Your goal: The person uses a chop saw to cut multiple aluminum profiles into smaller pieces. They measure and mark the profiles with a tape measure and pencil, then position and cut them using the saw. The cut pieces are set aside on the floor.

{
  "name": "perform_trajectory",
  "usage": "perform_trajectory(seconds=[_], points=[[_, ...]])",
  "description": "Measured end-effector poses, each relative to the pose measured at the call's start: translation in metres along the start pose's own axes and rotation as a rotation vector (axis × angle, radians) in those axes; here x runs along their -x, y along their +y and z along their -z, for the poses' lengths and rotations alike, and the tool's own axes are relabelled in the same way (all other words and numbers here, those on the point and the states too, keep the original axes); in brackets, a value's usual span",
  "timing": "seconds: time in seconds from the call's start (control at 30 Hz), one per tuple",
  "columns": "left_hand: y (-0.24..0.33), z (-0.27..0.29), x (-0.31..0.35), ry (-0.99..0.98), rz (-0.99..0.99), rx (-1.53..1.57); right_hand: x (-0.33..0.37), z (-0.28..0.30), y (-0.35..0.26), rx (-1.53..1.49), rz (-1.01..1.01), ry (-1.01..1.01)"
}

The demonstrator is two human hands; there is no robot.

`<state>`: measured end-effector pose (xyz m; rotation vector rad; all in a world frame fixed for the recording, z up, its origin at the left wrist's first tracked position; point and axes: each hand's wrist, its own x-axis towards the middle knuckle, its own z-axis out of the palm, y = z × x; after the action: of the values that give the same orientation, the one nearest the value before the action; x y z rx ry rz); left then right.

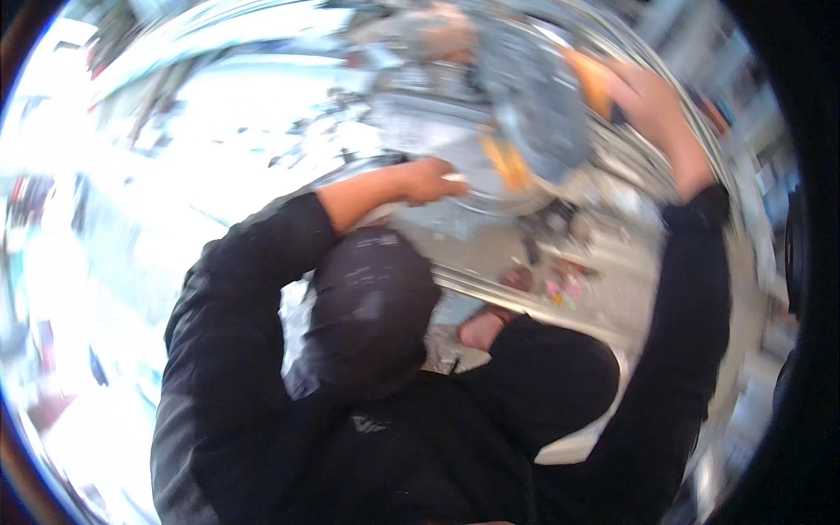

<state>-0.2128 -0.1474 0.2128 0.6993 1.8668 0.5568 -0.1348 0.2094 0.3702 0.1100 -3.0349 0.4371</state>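
In the head view, we're catching plenty of blur at the far side! Our right hand [649, 98] reaches far right, its fingers against an orange piece [591, 85]; we can't tell whether they grip it or only press on it. Just left of that piece we have a bulky grey-blue thing [535, 105], and a yellow strip [507, 164] shows at its near left side. Over to our left hand [427, 182], left of that strip: fingers curled, something small and pale at the tips, and we can't tell whether they're pinching it. Nearer, between black-clad knees [374, 306], we see a bare foot [483, 330], and small colourful bits [567, 287] lie to the right, beyond it.
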Motion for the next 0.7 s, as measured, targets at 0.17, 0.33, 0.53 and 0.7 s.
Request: perform_trajectory(seconds=[0.17,0.33,0.53,0.7], points=[[-0.089,0.039,0.152,0.244,-0.027,-0.324,-0.002,-0.011,0.043,-0.028,-0.142,-0.013],[-0.216,0.004,0.274,0.53,0.046,-0.321,0.007,-0.012,0.091,0.023,-0.252,-0.065],[-0.408,-0.067,0.329,0.412,0.292,-0.585,0.006,-0.013,0.112,0.105,-0.292,0.04],[-0.511,-0.112,0.351,0.363,0.643,-0.643,0.009,-0.001,0.102,0.096,-0.492,-0.102]])
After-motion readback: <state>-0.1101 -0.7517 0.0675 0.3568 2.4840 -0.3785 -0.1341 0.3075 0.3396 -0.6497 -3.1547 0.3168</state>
